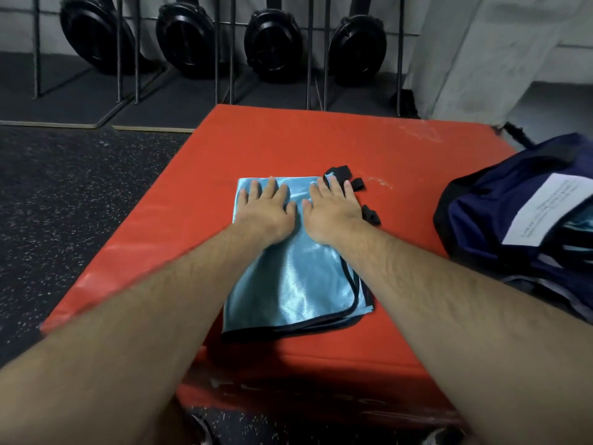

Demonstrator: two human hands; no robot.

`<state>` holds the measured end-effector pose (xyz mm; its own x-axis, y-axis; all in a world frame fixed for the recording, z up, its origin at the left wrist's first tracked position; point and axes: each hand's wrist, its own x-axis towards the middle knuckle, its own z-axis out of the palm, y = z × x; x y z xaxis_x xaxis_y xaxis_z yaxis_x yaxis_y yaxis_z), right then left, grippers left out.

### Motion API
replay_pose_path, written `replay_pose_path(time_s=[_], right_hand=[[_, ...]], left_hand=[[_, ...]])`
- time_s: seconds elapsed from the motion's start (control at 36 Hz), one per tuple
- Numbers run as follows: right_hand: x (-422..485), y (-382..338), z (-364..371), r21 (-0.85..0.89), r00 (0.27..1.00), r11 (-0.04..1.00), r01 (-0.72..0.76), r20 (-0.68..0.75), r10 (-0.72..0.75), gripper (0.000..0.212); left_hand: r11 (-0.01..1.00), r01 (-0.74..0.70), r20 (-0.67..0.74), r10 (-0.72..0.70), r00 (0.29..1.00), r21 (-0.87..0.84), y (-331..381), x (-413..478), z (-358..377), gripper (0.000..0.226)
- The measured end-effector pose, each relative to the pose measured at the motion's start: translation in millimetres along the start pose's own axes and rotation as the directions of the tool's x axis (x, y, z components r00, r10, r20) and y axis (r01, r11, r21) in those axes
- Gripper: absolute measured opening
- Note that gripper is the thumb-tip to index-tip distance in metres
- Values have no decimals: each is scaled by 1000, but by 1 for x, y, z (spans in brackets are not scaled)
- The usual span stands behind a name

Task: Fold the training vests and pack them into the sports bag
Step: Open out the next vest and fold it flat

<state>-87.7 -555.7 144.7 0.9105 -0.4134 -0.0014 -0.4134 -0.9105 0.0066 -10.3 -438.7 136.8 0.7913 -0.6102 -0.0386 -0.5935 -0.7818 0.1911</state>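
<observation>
A light blue training vest [301, 284] with black trim lies folded into a long rectangle on the red mat [288, 142]. Short black straps stick out from its far right edge. My left hand [268, 211] lies flat on the far left part of the vest, fingers straight and spread. My right hand [330, 213] presses flat beside it on the far right part. The navy sports bag [500, 220] sits open at the right edge of the mat, with light blue fabric and a white sheet showing inside.
Dark speckled rubber floor [70, 194] lies left of the mat. A row of black fan-like machines [272, 43] on metal stands lines the back wall. A white wall corner [500, 53] rises at the far right.
</observation>
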Motion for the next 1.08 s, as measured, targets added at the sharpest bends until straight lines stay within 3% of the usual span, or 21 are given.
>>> replay_pose_path(time_s=[0.08,0.14,0.22,0.31,0.47,0.56,0.64,0.78,0.97,1.08], right_hand=[[-11,-6,-6,-116,988,989,86,-118,-100,54],[-21,-9,-4,-89,975,984,156,-146,-168,52],[-34,1,2,148,993,982,114,-18,-113,54],[-41,13,6,208,998,978,26,55,-38,60],[-45,10,1,109,998,994,31,42,-36,60],[-59,6,-6,-49,993,994,102,-47,-104,58],[-80,2,-12,-80,980,982,170,-87,-177,56],[-112,8,-19,18,979,980,198,-56,-197,55],[-140,26,-14,-33,968,968,249,11,-249,57],[-149,33,-14,70,967,975,213,128,-220,58]], left_hand=[[1000,-7,-32,8,999,31,12,-14,-1,58],[999,-18,-2,19,1000,30,18,-23,0,57],[1000,-8,14,9,1000,-18,19,-32,4,55],[999,-4,8,4,1000,-37,18,-36,6,54],[999,-8,25,9,1000,-42,18,-43,2,56],[1000,9,47,-10,999,19,23,-53,-3,58],[994,-5,90,-5,996,107,32,-67,-10,58],[995,-8,160,-8,987,98,44,-95,-15,60],[987,-119,115,107,988,107,36,-138,-16,62],[992,-128,169,124,978,17,24,-151,0,62]])
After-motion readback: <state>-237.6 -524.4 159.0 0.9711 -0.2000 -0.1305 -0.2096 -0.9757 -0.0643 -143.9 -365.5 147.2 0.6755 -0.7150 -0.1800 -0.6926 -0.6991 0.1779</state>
